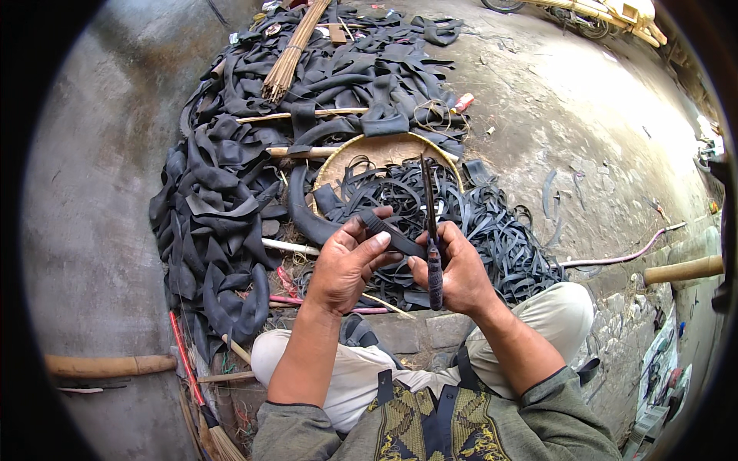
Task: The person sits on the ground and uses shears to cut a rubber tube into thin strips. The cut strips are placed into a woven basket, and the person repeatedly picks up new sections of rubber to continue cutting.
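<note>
Both bare hands held up in front of the body, close together, above the seated person's lap in pale trousers [542, 319].

Left hand [342, 265]: fingers curled, thumb pressed in; pinches a short, flat, matte-black rubber strip [396, 237] between thumb and fingers. Strip slants from the left fingertips down toward the right hand, its lower end just beside the tool there.

Right hand [457, 273]: closed around a long, dark-bladed cutting tool with a dark wrapped handle [431, 223]. Blade stands lengthwise, tip pointing away from the body. Probably shears; the narrow, dark blade area does not settle it.

Beyond the hands: a round, woven tan tray with a pale yellow rim [407, 147], bare at its far side. A loose tangle of narrow black rubber ribbons [500, 230] lies in the tray and spills over its right and near sides.

Left and far: a large heap of broad, curved black rubber pieces [219, 207], with a bundle of thin tan sticks [296, 54] on top. Lower left: a red-handled broom [183, 353].
</note>
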The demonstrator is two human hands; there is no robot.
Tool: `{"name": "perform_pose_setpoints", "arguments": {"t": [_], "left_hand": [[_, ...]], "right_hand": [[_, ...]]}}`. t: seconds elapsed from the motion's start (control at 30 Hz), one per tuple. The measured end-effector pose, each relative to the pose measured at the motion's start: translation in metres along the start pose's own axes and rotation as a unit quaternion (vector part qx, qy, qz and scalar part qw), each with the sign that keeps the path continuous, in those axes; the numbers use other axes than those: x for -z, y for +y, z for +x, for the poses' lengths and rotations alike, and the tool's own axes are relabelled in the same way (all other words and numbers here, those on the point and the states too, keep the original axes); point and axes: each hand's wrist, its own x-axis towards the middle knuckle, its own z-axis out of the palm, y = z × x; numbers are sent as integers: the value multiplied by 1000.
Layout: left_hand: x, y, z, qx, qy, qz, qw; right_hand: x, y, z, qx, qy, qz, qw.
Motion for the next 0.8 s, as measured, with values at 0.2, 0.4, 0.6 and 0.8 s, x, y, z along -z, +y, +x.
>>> {"name": "perform_pose_setpoints", "arguments": {"t": [0.2,0.4,0.6,0.8], "left_hand": [[-4,1,1,-69,25,49,996],[3,14,-2,-142,24,69,987],[5,20,-5,-152,34,67,986],[4,22,-8,-147,-7,144,979]], "right_hand": [[1,-10,-3,-1,37,-30,999],[17,-20,1,-30,-50,-161,985],[18,-20,0,61,-76,-277,956],[14,-20,-2,89,-51,-294,950]]}}
